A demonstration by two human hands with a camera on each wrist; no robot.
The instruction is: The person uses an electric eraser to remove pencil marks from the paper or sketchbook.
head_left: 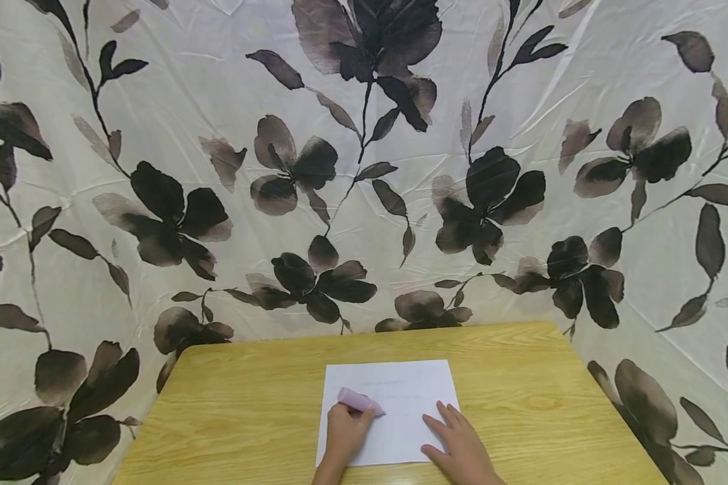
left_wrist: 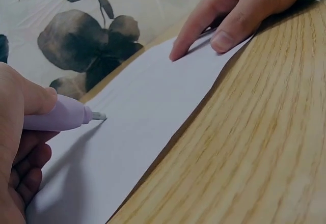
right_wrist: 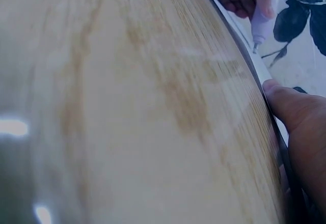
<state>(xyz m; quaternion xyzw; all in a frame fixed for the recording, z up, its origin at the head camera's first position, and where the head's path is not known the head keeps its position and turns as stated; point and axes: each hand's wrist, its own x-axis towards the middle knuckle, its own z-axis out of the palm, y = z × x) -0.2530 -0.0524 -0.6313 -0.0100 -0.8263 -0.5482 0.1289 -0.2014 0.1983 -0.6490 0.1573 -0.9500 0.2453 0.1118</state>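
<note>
A white sheet of paper [head_left: 400, 438] lies on the wooden table, with faint grey lines across it. My left hand [head_left: 344, 431] grips a chunky lilac pen-shaped tool [head_left: 358, 400] that looks like an electric eraser. In the left wrist view its short grey tip [left_wrist: 99, 116] is at the paper's surface, so close that touching cannot be told. My right hand [head_left: 461, 448] rests with fingers spread on the sheet's right side. The right wrist view shows the right thumb [right_wrist: 285, 102] along the paper's near edge and the lilac tool [right_wrist: 261, 23] beyond it.
The yellow wood-grain table [head_left: 230, 404] extends to both sides of the paper. Behind it and at its sides hangs a white cloth [head_left: 218, 81] printed with dark flowers. Light glints off the tabletop [right_wrist: 127, 132] in the right wrist view.
</note>
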